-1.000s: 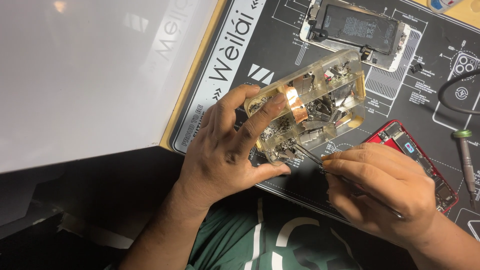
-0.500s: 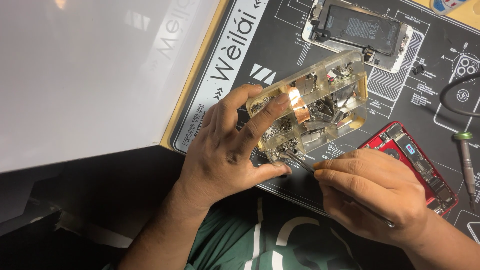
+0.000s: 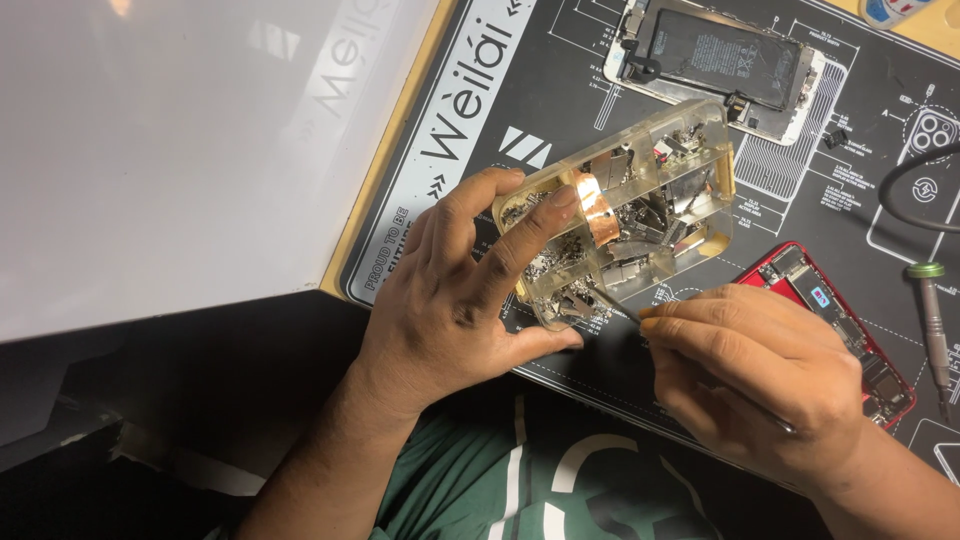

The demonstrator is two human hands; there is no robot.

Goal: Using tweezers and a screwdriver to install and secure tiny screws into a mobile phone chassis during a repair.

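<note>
1. The left hand [image 3: 450,290] is where it was half a second ago, gripping the clear plastic compartment box [image 3: 625,215] with fingers along its left wall and thumb under the near corner, holding it tilted up off the black printed work mat [image 3: 560,110].
2. The right hand [image 3: 750,370] has slid a touch to the right since the last look, and more of the thin metal tweezers [image 3: 615,303] now shows between fingertips and box.
3. That hand is pinched tight on the tweezers, and the tip pokes into the nearest compartment of the box.
4. Inside the box, small silver metal brackets and shields fill the far and middle cells, a heap of tiny screws and bits lies in the near-left cells, and a copper-coloured flex strip [image 3: 598,208] curls across the middle.
5. The box itself has hardly moved and is tipped the same way, between the two hands, in the middle of the mat.
6. Far of it lies an opened white smartphone with its black battery exposed [image 3: 720,60].
7. To the right, partly under the right hand, sits an opened red smartphone frame [image 3: 850,325], unchanged.
8. At the far right edge a green-capped screwdriver [image 3: 935,320] lies on the mat, below a loop of black cable [image 3: 900,200].
9. On the left of the surface rests a large white board [image 3: 180,140].
</note>
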